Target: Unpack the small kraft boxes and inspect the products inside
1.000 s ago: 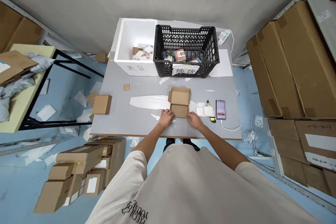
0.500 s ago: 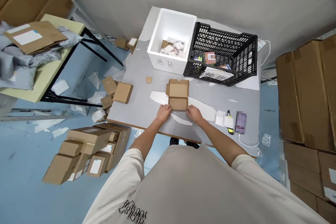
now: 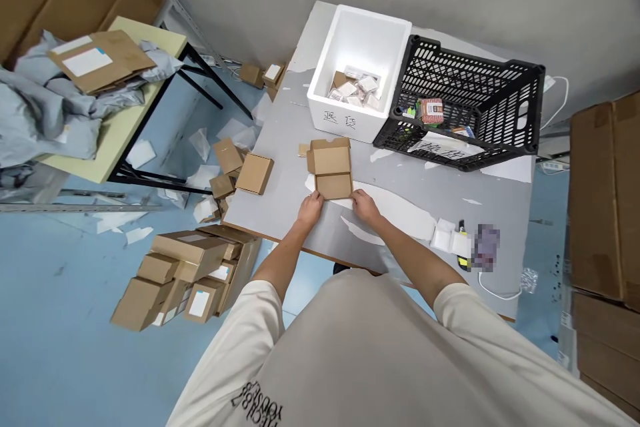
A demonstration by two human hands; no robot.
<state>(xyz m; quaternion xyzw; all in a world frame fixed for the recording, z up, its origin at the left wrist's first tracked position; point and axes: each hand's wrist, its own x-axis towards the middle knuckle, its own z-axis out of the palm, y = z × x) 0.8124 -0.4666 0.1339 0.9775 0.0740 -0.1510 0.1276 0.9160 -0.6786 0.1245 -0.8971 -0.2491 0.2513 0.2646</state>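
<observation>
Sliding leftward across the grey table [image 3: 280,207], an open cardboard box [image 3: 333,167] has come nearer the closed carton [image 3: 255,173] at its nine o'clock, lid folded back.

Left hand [image 3: 311,208] and right hand [image 3: 366,205] each pinch a near corner, at the box's seven and five; the shift brings its side flap right up to a small brown square [image 3: 303,150] at ten, contact unclear, and closer beneath the white foam bin [image 3: 360,130] at one. A black crate [image 3: 403,87] stands at two. Farther off, a yellow-topped side table [image 3: 170,37] bears grey parcels [image 3: 50,113] at ten; stacked cartons [image 3: 187,257] sit on blue floor [image 3: 75,267] at eight.
</observation>
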